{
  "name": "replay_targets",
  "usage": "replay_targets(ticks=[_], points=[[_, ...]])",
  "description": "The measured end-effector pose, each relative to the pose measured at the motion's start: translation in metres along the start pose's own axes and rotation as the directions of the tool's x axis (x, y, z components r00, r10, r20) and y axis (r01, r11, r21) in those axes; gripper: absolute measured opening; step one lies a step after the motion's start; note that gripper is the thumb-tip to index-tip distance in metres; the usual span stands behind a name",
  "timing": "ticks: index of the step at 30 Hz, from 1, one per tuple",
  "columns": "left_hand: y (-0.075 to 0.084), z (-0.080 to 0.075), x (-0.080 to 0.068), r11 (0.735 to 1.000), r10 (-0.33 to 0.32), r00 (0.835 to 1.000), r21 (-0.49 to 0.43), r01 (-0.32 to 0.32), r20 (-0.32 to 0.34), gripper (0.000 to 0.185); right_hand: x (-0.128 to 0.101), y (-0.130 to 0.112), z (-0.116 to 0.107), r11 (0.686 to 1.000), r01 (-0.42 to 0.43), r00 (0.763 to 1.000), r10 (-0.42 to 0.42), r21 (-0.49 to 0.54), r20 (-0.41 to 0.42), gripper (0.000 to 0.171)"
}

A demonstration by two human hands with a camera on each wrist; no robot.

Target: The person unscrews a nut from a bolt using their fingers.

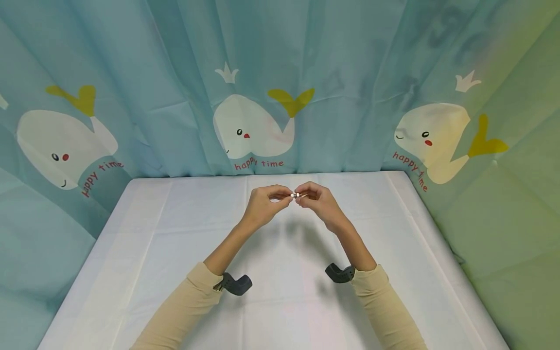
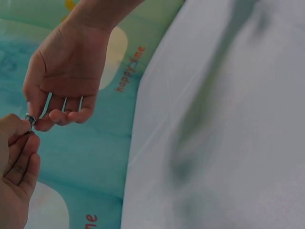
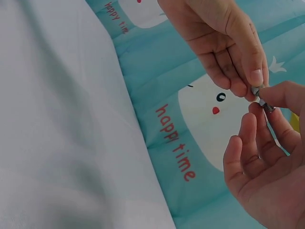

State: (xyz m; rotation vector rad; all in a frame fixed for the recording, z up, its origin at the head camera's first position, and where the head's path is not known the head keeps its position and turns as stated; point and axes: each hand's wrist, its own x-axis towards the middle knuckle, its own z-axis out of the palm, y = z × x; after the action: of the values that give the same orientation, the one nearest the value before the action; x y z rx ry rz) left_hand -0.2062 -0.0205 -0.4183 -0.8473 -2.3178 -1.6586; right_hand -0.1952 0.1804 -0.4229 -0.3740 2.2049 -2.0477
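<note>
Above the white-covered table (image 1: pixel 175 272), my left hand (image 1: pixel 263 204) and right hand (image 1: pixel 323 201) pinch opposite ends of a small silvery metal fitting (image 1: pixel 296 195); a slipping fingertip could drop it onto the table, where it might roll.

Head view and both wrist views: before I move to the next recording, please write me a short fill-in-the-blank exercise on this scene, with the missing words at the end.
1. A small metal piece is pinched by the left hand and the ____ hand.
2. Rather than resting on the table, both hands are held ____ it.
3. The red lettering on the curtain reads "happy ____".
4. The tail of the middle whale is ____ in colour.

Missing words: right; above; time; yellow.
</note>
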Motion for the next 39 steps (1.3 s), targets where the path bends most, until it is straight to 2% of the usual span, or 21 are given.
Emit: replay_targets(ticks=[14, 18, 22, 25, 34, 39], points=[[-0.0009, 0.0009, 0.0002, 1.0, -0.003, 1.0, -0.015, 0.003, -0.002, 0.011, 0.0004, 0.0005, 0.0001, 1.0, 0.019, 1.0, -0.019, -0.003, 0.009, 0.028], [-0.0011, 0.0013, 0.0005, 1.0, 0.006, 1.0, -0.028, -0.006, -0.005, 0.011, 0.0016, -0.0015, 0.0003, 0.999, -0.04, 0.999, 0.04, -0.012, -0.01, 0.028], [0.0, 0.0014, 0.0005, 1.0, 0.001, 1.0, -0.018, -0.001, -0.005, 0.01, 0.0028, -0.0036, 0.0009, 0.992, -0.123, 0.992, 0.123, -0.019, -0.039, 0.037], [0.0005, 0.0016, 0.0003, 1.0, -0.003, 1.0, -0.012, 0.003, -0.002, 0.01, 0.0029, -0.003, 0.0008, 0.989, -0.145, 0.989, 0.144, -0.038, -0.04, 0.038], [-0.0001, 0.0022, 0.0009, 1.0, 0.006, 1.0, -0.001, -0.006, -0.004, 0.01, 0.0022, -0.0029, 0.0014, 0.996, -0.089, 0.995, 0.088, -0.019, -0.041, 0.025], [-0.0007, 0.0021, 0.0013, 1.0, 0.02, 1.0, -0.002, -0.02, -0.007, 0.01, 0.001, -0.0022, -0.0005, 0.999, -0.048, 0.998, 0.048, 0.001, -0.027, 0.022]])
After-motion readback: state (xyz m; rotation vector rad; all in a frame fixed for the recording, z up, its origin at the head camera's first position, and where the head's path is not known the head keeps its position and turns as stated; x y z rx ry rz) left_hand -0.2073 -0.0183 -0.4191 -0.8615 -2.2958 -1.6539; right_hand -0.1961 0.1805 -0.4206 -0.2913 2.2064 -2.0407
